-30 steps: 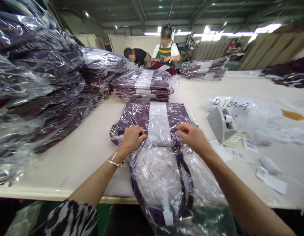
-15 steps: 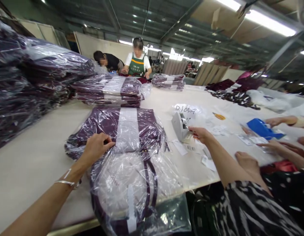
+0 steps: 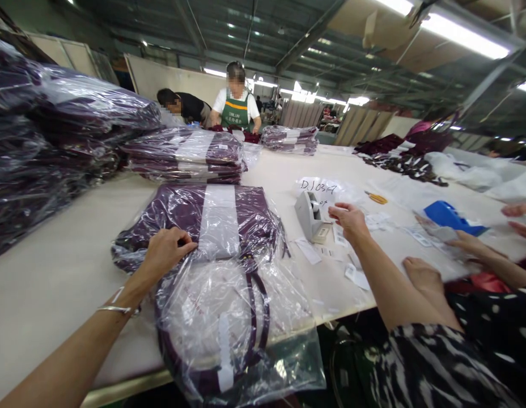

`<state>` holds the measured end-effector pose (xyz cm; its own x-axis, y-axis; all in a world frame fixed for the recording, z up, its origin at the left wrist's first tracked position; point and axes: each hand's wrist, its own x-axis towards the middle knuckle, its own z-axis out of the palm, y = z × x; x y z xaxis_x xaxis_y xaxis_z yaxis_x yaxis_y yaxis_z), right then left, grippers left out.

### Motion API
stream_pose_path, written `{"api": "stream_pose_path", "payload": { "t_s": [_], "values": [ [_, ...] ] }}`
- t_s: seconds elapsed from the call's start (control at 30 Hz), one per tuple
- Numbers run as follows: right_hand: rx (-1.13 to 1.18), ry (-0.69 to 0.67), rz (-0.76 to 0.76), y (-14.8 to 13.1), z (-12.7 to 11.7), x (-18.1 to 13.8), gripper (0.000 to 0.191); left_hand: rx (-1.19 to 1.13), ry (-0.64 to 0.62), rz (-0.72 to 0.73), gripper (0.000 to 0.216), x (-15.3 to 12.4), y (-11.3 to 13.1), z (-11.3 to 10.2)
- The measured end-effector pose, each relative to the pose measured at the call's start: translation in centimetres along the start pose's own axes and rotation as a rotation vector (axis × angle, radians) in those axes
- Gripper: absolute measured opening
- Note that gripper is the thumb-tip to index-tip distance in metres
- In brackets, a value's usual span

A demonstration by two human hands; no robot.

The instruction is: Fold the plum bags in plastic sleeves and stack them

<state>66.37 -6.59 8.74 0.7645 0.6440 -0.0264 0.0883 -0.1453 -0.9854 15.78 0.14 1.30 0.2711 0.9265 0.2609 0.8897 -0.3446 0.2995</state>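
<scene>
A dark purple handbag (image 3: 184, 207) in a clear plastic bag (image 3: 284, 317) lies in front of me, with a white band (image 3: 219, 221) across its body. Its long handles extend toward me over the table's front edge. My left hand (image 3: 172, 249) rests on it left of the band, thumb and fingers closed on the plastic. My right hand (image 3: 348, 221) is just right of the grey tape dispenser (image 3: 308, 218), apart from it. Its thumb and fingertips are pinched together; whatever is between them is too small to make out.
Wrapped bags are piled high at the left (image 3: 88, 107), with a lower stack (image 3: 184, 156) behind the handbag. Yellow-handled snips (image 3: 377, 197), paper tags and a blue tape dispenser (image 3: 452, 218) lie to the right. A co-worker's hand (image 3: 467, 243) is there; another person stands across the table.
My right hand has moved away from the grey dispenser, slightly up and to the right. My left hand stays on the wrapped handbag. The co-worker's hands at the right have shifted.
</scene>
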Motion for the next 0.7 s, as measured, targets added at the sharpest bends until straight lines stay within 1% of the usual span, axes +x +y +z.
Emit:
{"api": "stream_pose_path", "payload": {
  "t_s": [0.07, 0.13, 0.2, 0.33, 0.5, 0.6, 0.7],
  "values": [
    [0.063, -0.061, 0.092, -0.3, -0.8, -0.4, 0.040, -0.004, 0.004, 0.000, 0.029, 0.0, 0.0, 0.0],
    [0.113, -0.149, 0.245, 0.1, -1.8, -1.3, 0.032, -0.007, 0.005, 0.001, 0.030, 0.0, -0.1, 0.0],
    [0.128, -0.202, 0.370, 1.2, -2.7, -2.4, 0.024, -0.009, 0.001, 0.005, 0.030, 0.1, -0.1, 0.1],
    [0.157, -0.238, 0.487, 3.3, -3.1, -3.9, 0.019, -0.009, 0.005, 0.008, 0.031, 0.0, -0.3, 0.2],
    [0.200, -0.227, 0.515, 3.6, -2.1, -3.2, 0.018, -0.017, 0.020, 0.013, 0.030, -0.1, -0.4, 0.3],
    [0.182, -0.197, 0.474, 3.5, -1.6, -2.4, 0.020, -0.019, 0.019, 0.019, 0.029, -0.1, -0.4, 0.3],
    [0.120, -0.184, 0.399, 3.7, -1.3, -2.1, 0.025, -0.011, 0.014, 0.010, 0.027, 0.0, -0.3, 0.2]
  ]
}}
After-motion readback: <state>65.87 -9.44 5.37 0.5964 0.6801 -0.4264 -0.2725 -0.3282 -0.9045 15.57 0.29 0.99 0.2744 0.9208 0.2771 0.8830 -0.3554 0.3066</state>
